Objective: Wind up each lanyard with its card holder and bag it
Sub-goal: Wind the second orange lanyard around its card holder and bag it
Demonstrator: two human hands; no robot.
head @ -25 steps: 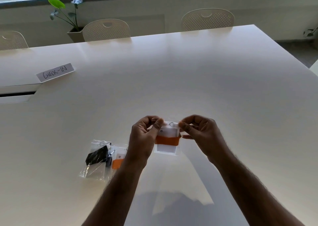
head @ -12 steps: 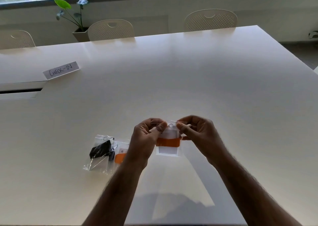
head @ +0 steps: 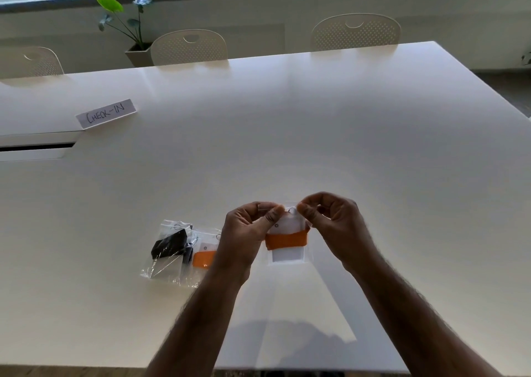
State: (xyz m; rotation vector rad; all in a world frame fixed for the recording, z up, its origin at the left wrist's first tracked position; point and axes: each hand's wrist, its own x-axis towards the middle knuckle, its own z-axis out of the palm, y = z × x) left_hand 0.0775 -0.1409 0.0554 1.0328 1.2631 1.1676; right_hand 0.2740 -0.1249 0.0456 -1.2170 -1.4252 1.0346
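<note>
Above the white table (head: pixel 344 147), both hands pinch the top edge of a clear bag (head: pixel 288 257) holding an orange lanyard (head: pixel 286 240) wound round its card holder (head: pixel 287 226): left hand (head: pixel 248 234), right hand (head: pixel 334 224). Two filled bags (head: pixel 175 254) lie just left.

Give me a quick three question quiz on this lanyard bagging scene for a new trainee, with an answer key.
1. True or false: both hands pinch the top of the clear bag with the orange lanyard inside.
2. How many filled bags lie on the table beside the left hand?
3. The paper sign reads: A) CHECK-IN B) EXIT C) STAFF

Key: 1 true, the right hand pinches too. 2 two: a black lanyard bag and an orange lanyard bag. 3 A.
</note>
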